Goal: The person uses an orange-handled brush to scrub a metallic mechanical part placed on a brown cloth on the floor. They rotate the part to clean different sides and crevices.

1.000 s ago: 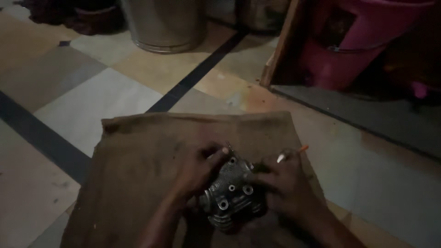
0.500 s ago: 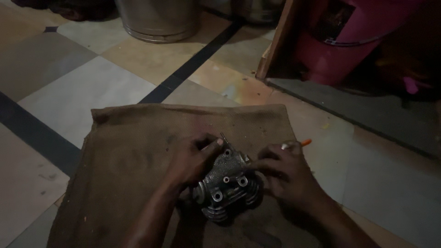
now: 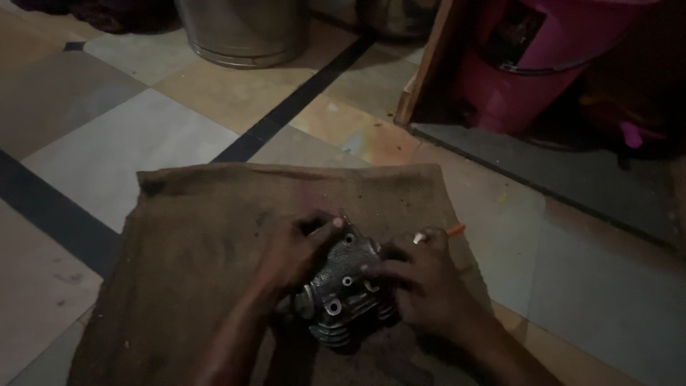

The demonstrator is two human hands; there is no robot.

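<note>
A finned metal engine part [image 3: 341,293] lies on a brown sack [image 3: 193,243] in the lower centre of the frame. Its long axis runs diagonally, from the lower left near the wrists to the upper right. The broad face with 4 or more round holes points up toward the camera. The cooling fins show along the lower edge, facing the bottom of the frame.

The left hand [image 3: 289,250] sits on the part's upper-left side. Its fingers are curled over the top corner and the thumb tip rests on the metal, so the hand is partly closed in a grasp on the part. The right hand [image 3: 421,286] lies against the right side. Its fingers are bent and spread across the top face, also gripping the part. A thin stick with an orange tip [image 3: 437,233] pokes out above the right hand toward the upper right; how it is held cannot be told.

The sack covers a tiled floor [image 3: 107,143] crossed by dark bands. A metal bucket [image 3: 243,28] stands at the upper centre-left. A pink plastic container [image 3: 543,64] stands at the upper right, behind a leaning wooden board [image 3: 429,71]. Lighting is dim, and fine detail on the part is unclear.
</note>
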